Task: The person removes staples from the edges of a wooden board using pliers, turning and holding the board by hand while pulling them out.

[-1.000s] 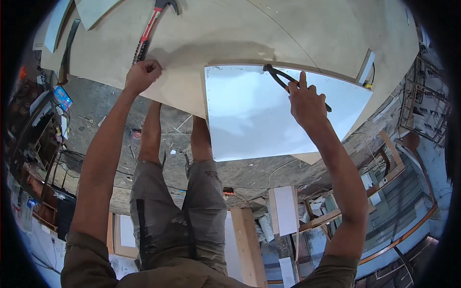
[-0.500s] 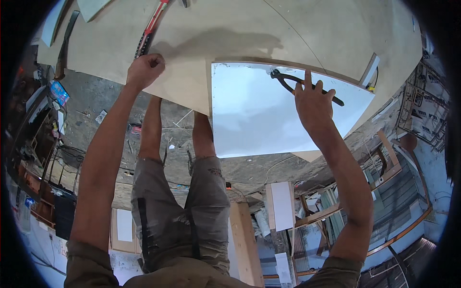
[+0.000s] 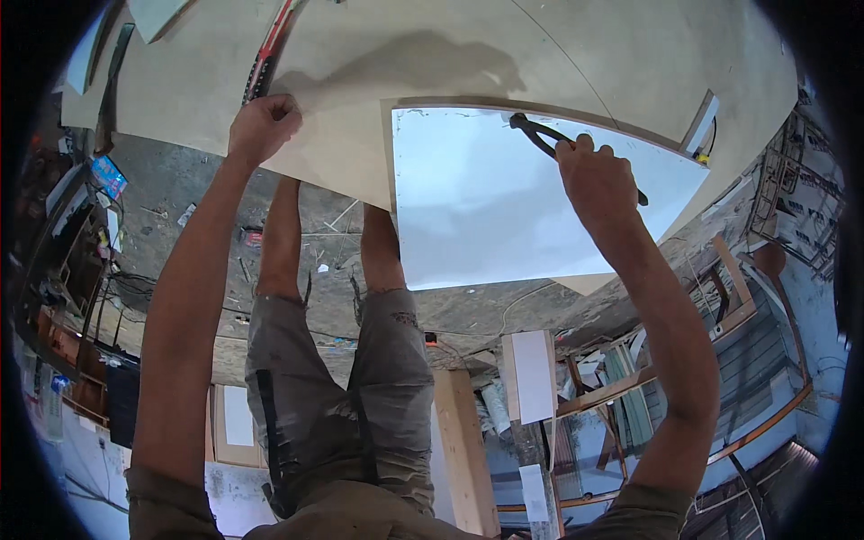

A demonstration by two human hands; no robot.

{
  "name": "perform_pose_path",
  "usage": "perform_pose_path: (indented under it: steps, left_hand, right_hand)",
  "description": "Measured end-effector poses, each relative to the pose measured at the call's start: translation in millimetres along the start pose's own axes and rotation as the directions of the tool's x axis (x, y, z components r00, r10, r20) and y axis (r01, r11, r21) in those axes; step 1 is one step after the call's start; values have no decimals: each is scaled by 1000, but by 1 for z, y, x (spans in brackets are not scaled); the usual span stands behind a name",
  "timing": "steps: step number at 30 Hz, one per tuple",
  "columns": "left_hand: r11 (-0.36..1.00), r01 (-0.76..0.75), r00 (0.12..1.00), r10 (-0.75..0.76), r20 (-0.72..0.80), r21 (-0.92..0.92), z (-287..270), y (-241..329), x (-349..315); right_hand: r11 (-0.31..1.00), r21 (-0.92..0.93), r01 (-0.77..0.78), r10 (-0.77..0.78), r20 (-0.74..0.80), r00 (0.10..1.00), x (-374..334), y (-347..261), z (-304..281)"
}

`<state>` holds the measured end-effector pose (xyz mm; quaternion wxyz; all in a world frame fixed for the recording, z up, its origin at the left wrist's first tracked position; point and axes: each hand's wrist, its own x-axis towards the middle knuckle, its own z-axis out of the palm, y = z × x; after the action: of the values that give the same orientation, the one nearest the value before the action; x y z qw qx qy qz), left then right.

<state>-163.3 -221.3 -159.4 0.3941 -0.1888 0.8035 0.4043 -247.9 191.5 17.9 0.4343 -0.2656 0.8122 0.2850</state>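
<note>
My right hand (image 3: 601, 184) is wrapped round the handles of dark metal pincers (image 3: 540, 135). Their jaw end rests at the far edge of a white panel (image 3: 486, 216), where small marks show along the border. This panel lies on a large tan board and overhangs its near edge. Left of the panel, my left hand (image 3: 263, 129) hovers by the board's near edge with its fingers curled and pinched together; whatever they hold, if anything, is hidden. Just beyond it lies a long red tool with a black grip (image 3: 261, 72).
The tan board (image 3: 342, 153) fills the far side. On it lie a dark curved bar (image 3: 110, 90) at the left and a narrow white-faced strip (image 3: 699, 123) at the right. Scraps and cords litter the floor (image 3: 180, 243). Timber (image 3: 463, 450) stands behind me.
My right hand has closed round the pincers' handles; before, its fingers were spread over them. The left hand stays curled, having barely moved. The whole view has shifted slightly.
</note>
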Motion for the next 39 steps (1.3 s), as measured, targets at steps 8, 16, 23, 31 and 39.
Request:
perform_pose_path:
  steps: [8,16,23,31,39]
  left_hand:
    - [1000,9,999,-8,-35,29,0,3,-4]
    - [998,-18,1000,19,2,-62,-4,1,-4]
    - [981,-18,999,26,39,-191,-2,7,1]
    - [987,-48,998,53,23,-154,1,0,3]
    - [989,-36,998,43,-52,142,1,7,-3]
  right_hand:
    - [951,257,171,-113,-225,968,22,57,87]
    - [307,951,31,215,-101,971,-2,4,141]
    - [818,574,39,192,-337,922,-26,-22,103]
    - [979,98,-177,188,-111,976,-29,-39,40]
    - [968,4,-249,249,7,968,-4,-66,9]
